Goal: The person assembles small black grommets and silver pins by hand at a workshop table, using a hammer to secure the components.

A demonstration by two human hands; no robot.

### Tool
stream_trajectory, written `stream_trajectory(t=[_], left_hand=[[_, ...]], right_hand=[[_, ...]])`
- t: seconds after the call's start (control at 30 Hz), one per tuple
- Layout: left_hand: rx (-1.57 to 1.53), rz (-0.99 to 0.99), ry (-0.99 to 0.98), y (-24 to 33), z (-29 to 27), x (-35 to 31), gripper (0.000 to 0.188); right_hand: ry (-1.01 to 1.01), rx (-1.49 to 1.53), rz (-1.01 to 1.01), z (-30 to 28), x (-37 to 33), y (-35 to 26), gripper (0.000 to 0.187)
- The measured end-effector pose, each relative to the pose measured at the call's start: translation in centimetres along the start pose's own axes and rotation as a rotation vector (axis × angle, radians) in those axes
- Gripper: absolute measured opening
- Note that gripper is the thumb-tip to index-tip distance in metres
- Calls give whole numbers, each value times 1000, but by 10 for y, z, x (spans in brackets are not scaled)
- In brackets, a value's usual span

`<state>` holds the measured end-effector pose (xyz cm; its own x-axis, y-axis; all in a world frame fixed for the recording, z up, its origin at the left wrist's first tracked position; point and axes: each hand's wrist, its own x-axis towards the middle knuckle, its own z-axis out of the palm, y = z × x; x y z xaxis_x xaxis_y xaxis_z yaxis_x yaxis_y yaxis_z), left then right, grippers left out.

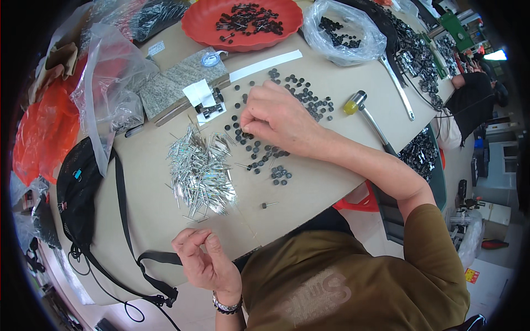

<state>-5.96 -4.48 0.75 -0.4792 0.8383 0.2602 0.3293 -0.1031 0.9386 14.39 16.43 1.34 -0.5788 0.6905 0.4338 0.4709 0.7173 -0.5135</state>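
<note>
Over the middle of the table, my right hand (281,118) is closed, its fingertips pinched together among loose black round caps (317,102); whatever they hold is hidden. My left hand (204,258) is raised by the table's near edge with its fingers curled in and the thumb against them. I cannot make out anything inside it. Between the hands, on the left, lies a pile of thin shiny metal pins (201,171). A single pin with a black cap on its end (269,205) rests apart, near the table edge.
A red bowl (201,34) of capped pins and a clear plastic bag (345,36) of black caps stand at the back. A yellow-and-metal hammer (370,118) and a wrench (398,91) lie right. A stone block (176,83) sits left; a black bag (83,187) has trailing straps.
</note>
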Motion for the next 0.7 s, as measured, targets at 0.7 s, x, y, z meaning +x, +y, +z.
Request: stream_trajectory(t=[0.7], left_hand=[[-122,-73,11,-10,1,0,13]], right_hand=[[2,-7,-72,2,0,6,8]])
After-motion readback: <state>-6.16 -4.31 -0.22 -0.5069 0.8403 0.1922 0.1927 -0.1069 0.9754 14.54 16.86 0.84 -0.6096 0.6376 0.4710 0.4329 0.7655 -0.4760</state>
